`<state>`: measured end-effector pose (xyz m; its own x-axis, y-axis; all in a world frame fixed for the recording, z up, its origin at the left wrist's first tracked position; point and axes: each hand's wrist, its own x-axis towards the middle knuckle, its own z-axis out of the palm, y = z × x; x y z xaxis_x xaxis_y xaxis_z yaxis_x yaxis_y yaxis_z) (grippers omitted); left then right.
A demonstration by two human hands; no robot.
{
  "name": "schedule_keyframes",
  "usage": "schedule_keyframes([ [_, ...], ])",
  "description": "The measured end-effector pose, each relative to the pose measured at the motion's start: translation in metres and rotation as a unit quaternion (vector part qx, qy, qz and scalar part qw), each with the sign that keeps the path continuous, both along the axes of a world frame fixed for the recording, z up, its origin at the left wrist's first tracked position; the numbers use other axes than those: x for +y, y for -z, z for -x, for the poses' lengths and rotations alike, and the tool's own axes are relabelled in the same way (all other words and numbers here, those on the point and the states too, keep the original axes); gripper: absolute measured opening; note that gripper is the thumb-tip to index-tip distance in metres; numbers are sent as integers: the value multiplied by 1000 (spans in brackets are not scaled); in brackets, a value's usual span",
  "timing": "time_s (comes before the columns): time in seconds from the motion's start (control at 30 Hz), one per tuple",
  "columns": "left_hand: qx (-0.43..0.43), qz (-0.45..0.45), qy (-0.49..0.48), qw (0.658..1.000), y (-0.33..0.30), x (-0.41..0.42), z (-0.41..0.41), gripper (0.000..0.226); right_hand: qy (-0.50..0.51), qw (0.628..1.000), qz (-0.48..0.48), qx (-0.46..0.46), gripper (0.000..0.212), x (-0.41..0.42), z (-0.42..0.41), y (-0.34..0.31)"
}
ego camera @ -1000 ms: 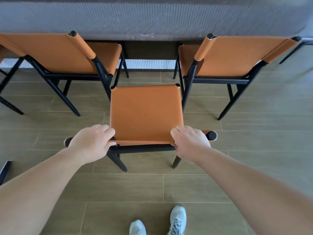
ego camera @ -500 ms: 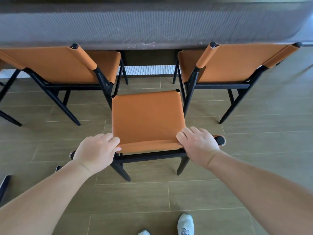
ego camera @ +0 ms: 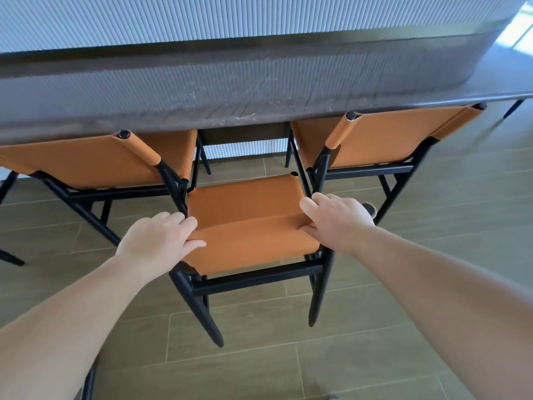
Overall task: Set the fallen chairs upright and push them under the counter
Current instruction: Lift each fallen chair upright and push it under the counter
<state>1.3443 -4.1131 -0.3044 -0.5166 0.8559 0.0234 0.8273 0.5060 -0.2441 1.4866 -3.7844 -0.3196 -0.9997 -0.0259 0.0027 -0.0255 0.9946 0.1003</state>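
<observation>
An orange chair with a black frame (ego camera: 248,215) stands upright in front of me, its seat pointing at the dark counter (ego camera: 259,90). My left hand (ego camera: 158,241) grips the left end of its backrest top, fingers curled over the orange cover. My right hand (ego camera: 337,220) grips the right end the same way. The chair sits in the gap between two other chairs, its seat front short of the counter edge.
A matching chair (ego camera: 95,163) stands upright on the left and another (ego camera: 383,140) on the right, both with seats tucked under the counter. Their backrest posts flank the middle chair closely. Tiled floor (ego camera: 288,356) lies behind the chair. A black leg (ego camera: 89,382) shows at bottom left.
The chair has slid forward toward the counter, deeper between the two neighbours, with both hands still on its backrest. My view has come closer and tilted up.
</observation>
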Motion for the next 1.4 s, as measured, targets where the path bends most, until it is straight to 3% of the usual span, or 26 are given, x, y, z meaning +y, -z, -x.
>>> schedule_keyframes([
  [0.43, 45, 17, 0, 999, -48, 42, 102, 40, -26, 999, 14, 21, 34, 33, 99, -33],
  [0.67, 27, 17, 17, 999, -58, 54, 157, 43, -26, 999, 0, 35, 35, 43, 143, -45],
  [1.03, 40, 27, 46, 998, -65, 73, 273, 62, 42, 998, -17, 46, 37, 34, 204, -59],
  [1.2, -17, 45, -9, 999, -63, 86, 326, 53, 65, 996, -15, 51, 35, 23, 232, -62],
  [1.4, -33, 107, 49, 993, -70, 94, 370, 57, 96, 994, -40, 40, 38, 16, 256, -64],
])
